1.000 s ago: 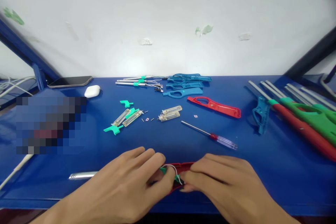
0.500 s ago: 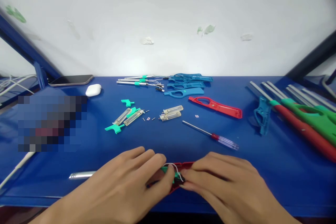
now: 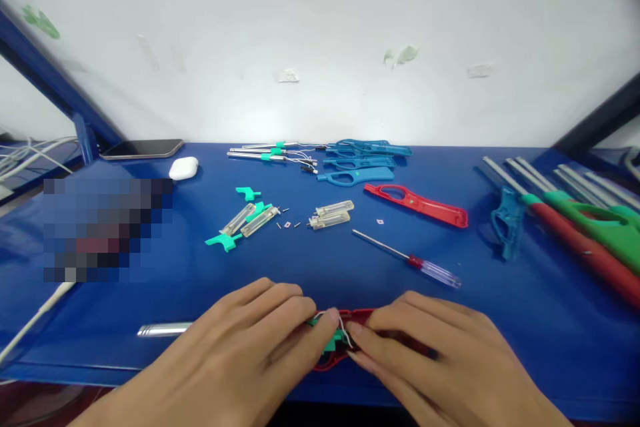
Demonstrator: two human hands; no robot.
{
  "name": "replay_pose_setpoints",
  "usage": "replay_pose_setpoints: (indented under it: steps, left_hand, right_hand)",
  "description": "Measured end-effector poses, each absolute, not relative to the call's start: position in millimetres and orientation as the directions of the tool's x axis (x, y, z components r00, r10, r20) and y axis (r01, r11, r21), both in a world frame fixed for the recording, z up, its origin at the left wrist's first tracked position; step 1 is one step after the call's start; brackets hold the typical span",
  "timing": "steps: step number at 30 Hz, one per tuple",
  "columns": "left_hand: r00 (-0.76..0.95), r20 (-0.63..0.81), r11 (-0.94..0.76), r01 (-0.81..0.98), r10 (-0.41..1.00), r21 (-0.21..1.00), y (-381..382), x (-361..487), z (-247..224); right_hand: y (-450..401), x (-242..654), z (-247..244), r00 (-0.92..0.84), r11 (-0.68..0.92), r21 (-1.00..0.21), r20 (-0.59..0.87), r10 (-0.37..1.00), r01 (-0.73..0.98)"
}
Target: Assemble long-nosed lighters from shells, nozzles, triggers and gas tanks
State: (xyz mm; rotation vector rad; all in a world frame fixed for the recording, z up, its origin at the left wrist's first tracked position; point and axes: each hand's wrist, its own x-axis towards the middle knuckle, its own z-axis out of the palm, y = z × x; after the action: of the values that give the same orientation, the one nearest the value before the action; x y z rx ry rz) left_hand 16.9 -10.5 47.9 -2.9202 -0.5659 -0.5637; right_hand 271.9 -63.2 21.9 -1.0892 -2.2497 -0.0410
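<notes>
A red lighter casing half lies between my hands near the table's front edge, its hollow side up. Inside it are a green plastic part and a thin white wire that loops down towards a small black piece, mostly hidden. My left hand is closed round the left side of the casing, its thumb at the wire and green part. My right hand grips the right part, thumb and index fingertips pinched at the wire's end. A metal lighter tube sticks out left of my left hand.
Beyond my hands lie a screwdriver, another red casing half, clear fuel tanks, green triggers and blue casings. Assembled lighters are at the right. A phone and a white earbud case sit at the left.
My left thumb has shifted up onto the wire, showing more of the green part. The black piece is now more hidden by my right fingers. The whole view has shifted slightly.
</notes>
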Motion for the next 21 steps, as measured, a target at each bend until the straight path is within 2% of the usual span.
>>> replay_pose_setpoints:
  steps: [2,7,13,21]
  left_hand:
    - [0.843,0.37,-0.898,0.438,0.391,-0.048,-16,3,39]
    - [0.766,0.371,-0.831,0.555,0.526,0.031,-29,-16,19]
    - [0.721,0.443,-0.813,0.581,0.532,0.032,-34,-5,15]
    - [0.745,0.341,-0.8,0.599,0.573,0.036,-47,2,15]
  right_hand:
    - [-62,272,23,-0.447,0.654,-0.231,0.566,0.693,0.721]
    - [-61,271,27,-0.445,0.647,-0.233,0.559,0.7,0.726]
    - [-61,273,26,-0.457,0.649,-0.228,0.545,0.703,0.726]
    - [-61,271,24,-0.447,0.642,-0.21,0.56,0.697,0.738]
